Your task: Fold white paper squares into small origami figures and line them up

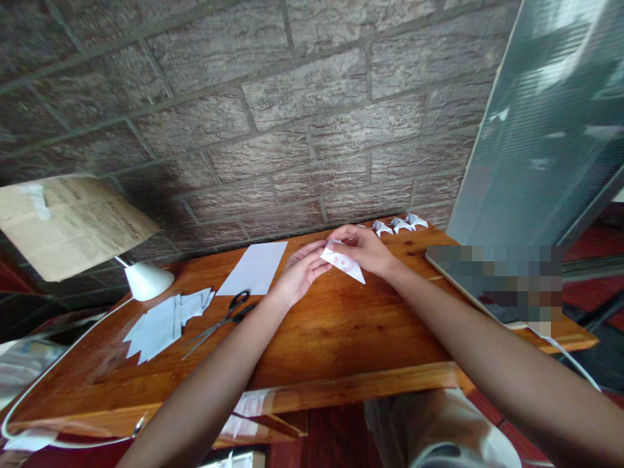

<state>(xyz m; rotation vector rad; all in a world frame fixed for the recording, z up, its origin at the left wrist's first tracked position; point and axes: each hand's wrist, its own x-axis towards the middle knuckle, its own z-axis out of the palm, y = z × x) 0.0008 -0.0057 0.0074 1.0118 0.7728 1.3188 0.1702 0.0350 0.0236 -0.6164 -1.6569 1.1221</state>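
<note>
Roughly midway along the table, a folded piece of white paper [350, 265] with a round red print is held above the wood, gripped by both hands: the left hand [299, 270] has its fingers at the paper's left edge, and the right hand [365, 250] pinches its upper part, thumb on top. Black-handled scissors [227, 319] lie beside the left forearm, which overlaps one handle loop in view; their blades point toward the near left. Beyond them a plain white sheet [253, 268] lies flat, and farther left are overlapping cut papers [158, 328] with jagged edges. Three small folded paper shapes [402, 225] stand in a row near the wall, past the right hand. A lamp fills the left end, its printed paper shade [78, 224] tilted over a white base [146, 281], and a white cable [63, 355] runs down past the table's left side. On the right end rests a flat object [455, 283], mostly hidden by pixelation, so what it is cannot be told. The table [336, 338] is glossy orange-brown wood, set against a wall [302, 143] of rough grey-brown blocks, with a ribbed translucent panel [531, 130] at right. Beneath the front edge, an open wooden compartment [285, 424] contains white papers or wrapping; which of these cannot be made out.
</note>
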